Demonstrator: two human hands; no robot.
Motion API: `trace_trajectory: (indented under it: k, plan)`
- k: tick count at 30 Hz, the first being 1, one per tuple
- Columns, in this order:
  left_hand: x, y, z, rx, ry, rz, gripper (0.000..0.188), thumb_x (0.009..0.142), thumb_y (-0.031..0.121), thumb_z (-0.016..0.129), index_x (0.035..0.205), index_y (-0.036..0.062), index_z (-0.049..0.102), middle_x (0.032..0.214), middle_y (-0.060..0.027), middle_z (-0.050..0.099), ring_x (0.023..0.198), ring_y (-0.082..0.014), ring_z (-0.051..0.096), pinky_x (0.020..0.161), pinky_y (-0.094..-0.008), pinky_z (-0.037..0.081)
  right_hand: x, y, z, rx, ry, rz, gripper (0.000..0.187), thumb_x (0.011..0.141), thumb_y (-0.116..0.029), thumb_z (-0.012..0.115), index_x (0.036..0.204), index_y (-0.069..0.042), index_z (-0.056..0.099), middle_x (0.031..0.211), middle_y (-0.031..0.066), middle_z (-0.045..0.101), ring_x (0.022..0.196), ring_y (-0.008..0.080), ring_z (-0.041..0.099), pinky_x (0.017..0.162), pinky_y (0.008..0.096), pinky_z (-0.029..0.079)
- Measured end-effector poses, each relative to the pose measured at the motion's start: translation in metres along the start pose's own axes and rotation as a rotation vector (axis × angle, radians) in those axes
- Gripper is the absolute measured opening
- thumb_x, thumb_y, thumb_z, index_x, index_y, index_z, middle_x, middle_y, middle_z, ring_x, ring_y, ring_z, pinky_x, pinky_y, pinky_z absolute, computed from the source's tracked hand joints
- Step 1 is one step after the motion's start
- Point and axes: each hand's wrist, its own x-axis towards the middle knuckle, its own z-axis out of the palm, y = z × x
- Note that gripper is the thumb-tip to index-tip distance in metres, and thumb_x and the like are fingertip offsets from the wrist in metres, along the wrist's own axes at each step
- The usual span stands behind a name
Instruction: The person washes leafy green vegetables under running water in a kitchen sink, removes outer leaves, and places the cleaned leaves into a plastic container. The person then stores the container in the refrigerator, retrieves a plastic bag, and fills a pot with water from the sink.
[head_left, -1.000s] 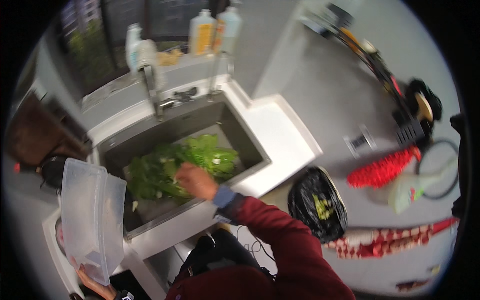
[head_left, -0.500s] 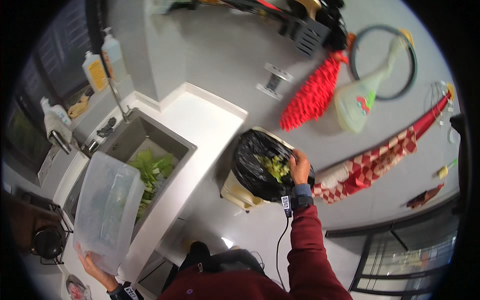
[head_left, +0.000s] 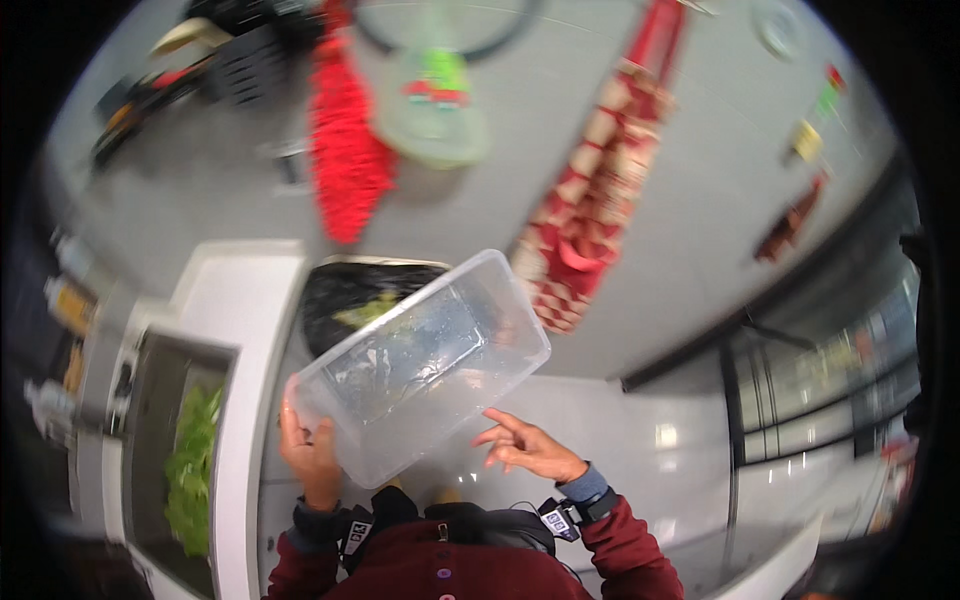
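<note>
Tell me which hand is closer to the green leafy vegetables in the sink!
Left. The left hand, holding the clear plastic bin, is to the right of the green leafy vegetables, across the white counter. The right hand is farther right, near the bin's lower edge.

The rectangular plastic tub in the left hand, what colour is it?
The rectangular plastic tub is translucent, nearly colourless; it shows best in the head view.

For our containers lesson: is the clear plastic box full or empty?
Empty: the box in the left hand shows nothing lying inside.
</note>
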Motion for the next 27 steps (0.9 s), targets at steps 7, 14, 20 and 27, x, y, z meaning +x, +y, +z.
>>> trace_trajectory:
  k: [7,14,20,27]
  plan:
    - [-0.014,0.008,0.198,0.054,-0.875,1.071,0.049,0.067,0.008,0.064,0.115,0.0055,0.057,0.067,-0.0041,0.044,0.055,-0.0184,0.044,0.050,-0.0265,0.035,-0.070,0.065,-0.077,0.629,0.690,0.032,0.038,0.093,-0.030,0.051,0.118,-0.002,0.051,0.102,0.0066,0.061,0.078,0.0111,0.058,0.060,0.0227,0.048]
    - [-0.044,0.018,0.351,-0.324,-1.362,1.581,0.042,0.077,0.013,0.059,0.117,0.0244,0.059,0.062,0.0021,0.027,0.057,-0.0118,0.036,0.050,-0.0249,0.032,-0.130,0.094,-0.173,0.646,0.791,-0.383,0.030,0.092,-0.020,0.051,0.121,-0.008,0.052,0.106,0.0015,0.057,0.094,0.0103,0.054,0.081,0.0254,0.046]
    - [-0.082,-0.001,0.438,-0.491,-1.356,1.317,0.047,0.065,0.012,0.069,0.111,0.0189,0.060,0.064,0.0012,0.037,0.055,-0.0127,0.042,0.051,-0.0254,0.034,-0.193,0.092,-0.202,0.904,1.200,-0.388,0.023,0.090,-0.018,0.054,0.110,-0.005,0.055,0.105,0.0024,0.057,0.089,0.0115,0.056,0.073,0.0254,0.048]
    - [-0.227,-0.004,0.542,-0.347,-1.495,0.013,0.067,0.072,0.004,0.068,0.128,-0.0001,0.032,0.093,-0.0122,0.059,0.080,-0.0166,0.060,0.068,-0.0275,0.048,-0.351,0.072,-0.264,0.451,1.749,-0.243,0.009,0.085,-0.012,0.055,0.088,-0.004,0.054,0.075,0.0040,0.058,0.059,0.0095,0.054,0.051,0.0210,0.043]
